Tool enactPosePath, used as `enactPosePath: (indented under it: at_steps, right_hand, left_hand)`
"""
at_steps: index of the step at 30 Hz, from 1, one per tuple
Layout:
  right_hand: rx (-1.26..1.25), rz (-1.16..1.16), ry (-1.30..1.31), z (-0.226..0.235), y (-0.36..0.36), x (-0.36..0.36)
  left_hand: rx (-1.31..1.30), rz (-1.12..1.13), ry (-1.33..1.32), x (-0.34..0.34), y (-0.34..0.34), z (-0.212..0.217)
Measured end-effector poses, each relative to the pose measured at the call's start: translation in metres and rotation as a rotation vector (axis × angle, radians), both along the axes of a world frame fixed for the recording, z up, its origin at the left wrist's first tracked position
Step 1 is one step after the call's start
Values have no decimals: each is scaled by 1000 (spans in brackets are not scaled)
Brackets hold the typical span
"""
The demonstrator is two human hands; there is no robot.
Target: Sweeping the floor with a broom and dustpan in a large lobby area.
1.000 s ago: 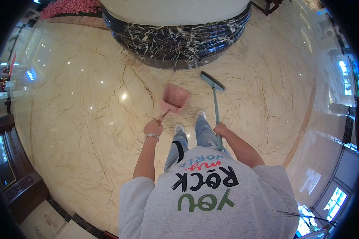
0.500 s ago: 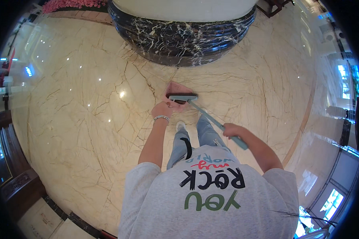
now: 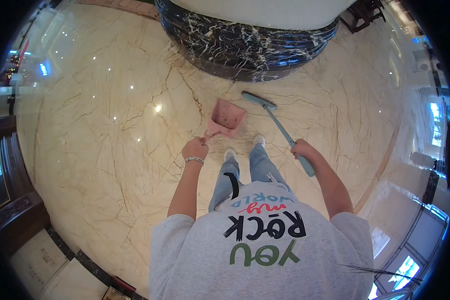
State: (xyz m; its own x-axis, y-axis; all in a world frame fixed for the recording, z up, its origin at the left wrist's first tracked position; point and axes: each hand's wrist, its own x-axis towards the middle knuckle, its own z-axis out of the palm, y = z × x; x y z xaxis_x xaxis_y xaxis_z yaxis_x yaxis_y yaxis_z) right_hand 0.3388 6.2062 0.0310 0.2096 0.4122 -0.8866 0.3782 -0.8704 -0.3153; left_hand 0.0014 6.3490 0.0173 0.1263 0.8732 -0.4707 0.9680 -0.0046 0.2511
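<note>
My left hand (image 3: 195, 148) is closed round the short handle of a pink dustpan (image 3: 228, 131). Dark specks lie inside the pan, whose mouth faces away from my feet. With my right hand (image 3: 305, 150) I grip a blue-green hand broom (image 3: 281, 127) by its stick, the thick end pointing back toward me. The broom's narrow head, with dark bristles along its far edge, is at the floor beyond and to the right of the dustpan, apart from it. Whether the bristles touch the floor I cannot tell.
A round black marble base (image 3: 245, 50) with white veins stands ahead, holding a white body. Glossy cream marble floor (image 3: 110, 165) spreads around my shoes. Dark wooden furniture (image 3: 20, 215) is at the left, and a dark wooden stand (image 3: 362, 15) at the far right.
The broom head has come off the dustpan and swung forward and right. My left hand has shifted slightly left and nearer, and the pan's inside now shows.
</note>
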Motion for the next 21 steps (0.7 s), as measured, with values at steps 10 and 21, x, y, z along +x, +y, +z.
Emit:
enactPosePath:
  at_steps: [10, 21]
  right_hand:
    - [218, 681, -129, -96, -21, -87]
    - [-215, -21, 274, -22, -17, -108]
  left_hand:
    - [32, -37, -19, 15, -7, -5]
    - [55, -27, -20, 11, 11, 2]
